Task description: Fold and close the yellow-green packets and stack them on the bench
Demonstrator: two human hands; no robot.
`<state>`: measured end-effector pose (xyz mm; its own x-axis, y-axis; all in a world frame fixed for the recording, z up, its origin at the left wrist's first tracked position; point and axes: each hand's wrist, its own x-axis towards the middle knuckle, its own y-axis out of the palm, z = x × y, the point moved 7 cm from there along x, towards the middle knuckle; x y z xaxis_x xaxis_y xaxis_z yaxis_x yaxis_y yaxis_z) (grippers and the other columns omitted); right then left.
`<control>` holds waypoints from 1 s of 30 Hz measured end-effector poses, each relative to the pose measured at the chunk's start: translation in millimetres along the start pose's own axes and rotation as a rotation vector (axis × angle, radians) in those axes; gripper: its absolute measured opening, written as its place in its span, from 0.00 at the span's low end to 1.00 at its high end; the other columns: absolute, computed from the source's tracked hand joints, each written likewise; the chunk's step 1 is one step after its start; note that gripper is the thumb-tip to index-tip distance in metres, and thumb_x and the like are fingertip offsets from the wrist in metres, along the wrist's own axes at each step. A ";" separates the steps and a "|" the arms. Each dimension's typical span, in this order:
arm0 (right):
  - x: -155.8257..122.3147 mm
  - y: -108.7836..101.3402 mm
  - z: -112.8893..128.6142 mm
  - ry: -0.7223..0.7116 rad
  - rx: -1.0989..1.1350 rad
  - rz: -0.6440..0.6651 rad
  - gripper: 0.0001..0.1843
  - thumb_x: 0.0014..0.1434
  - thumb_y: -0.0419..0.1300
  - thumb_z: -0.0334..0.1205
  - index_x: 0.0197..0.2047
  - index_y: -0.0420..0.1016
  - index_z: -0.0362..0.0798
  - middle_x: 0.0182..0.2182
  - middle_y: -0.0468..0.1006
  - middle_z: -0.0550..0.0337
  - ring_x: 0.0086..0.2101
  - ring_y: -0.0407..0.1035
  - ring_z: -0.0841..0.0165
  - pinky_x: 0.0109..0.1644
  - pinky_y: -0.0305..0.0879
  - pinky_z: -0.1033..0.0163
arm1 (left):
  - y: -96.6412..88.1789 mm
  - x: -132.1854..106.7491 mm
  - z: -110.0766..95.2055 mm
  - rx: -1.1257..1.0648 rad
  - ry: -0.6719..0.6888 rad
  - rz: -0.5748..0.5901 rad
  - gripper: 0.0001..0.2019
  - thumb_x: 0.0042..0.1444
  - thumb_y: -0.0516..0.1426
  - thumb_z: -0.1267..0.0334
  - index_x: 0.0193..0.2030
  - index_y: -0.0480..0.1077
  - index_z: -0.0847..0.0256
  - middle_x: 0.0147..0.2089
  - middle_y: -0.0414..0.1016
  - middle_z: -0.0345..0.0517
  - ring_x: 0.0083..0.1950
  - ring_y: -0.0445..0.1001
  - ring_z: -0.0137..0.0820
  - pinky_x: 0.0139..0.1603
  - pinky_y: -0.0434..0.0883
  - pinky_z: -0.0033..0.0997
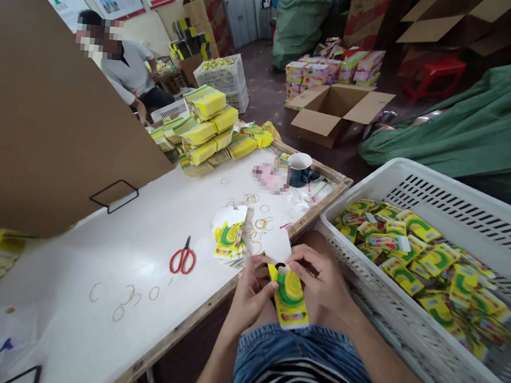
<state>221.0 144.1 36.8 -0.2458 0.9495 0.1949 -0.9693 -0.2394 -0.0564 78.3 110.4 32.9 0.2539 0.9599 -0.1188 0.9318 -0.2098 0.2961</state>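
Above my lap, a small yellow and green printed carton (291,297) is held between both hands, its white top flap raised. My left hand (253,287) pinches the carton's left edge with thumb and fingers. At its upper right, the fingers of my right hand (317,276) close on the flap. What lies inside the carton cannot be made out. Just left of my hands, a small stack of similar flat cartons (232,234) rests on the white table (141,253). Red-handled scissors (182,260) lie farther left.
Rubber bands (261,223) are scattered on the table. Bundled cartons (207,126) are piled at its far end, near a dark mug (299,170). A white plastic crate (402,169) of small cartons stands at my right. A person (129,65) sits beyond a cardboard panel (57,94).
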 end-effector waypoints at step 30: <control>5.2 2.9 -0.9 0.154 -0.522 0.034 0.20 0.55 0.60 0.32 0.51 0.68 0.51 0.28 0.76 0.65 0.23 0.69 0.68 0.29 0.62 0.66 | -9.4 10.1 7.2 0.226 0.011 -0.130 0.20 0.58 0.60 0.61 0.57 0.65 0.57 0.54 0.76 0.53 0.56 0.74 0.39 0.56 0.70 0.37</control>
<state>216.9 148.6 36.8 -0.2352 0.9711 0.0410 -0.8190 -0.1752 -0.5464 74.0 120.7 22.1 0.1260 0.9833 -0.1314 0.9911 -0.1190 0.0596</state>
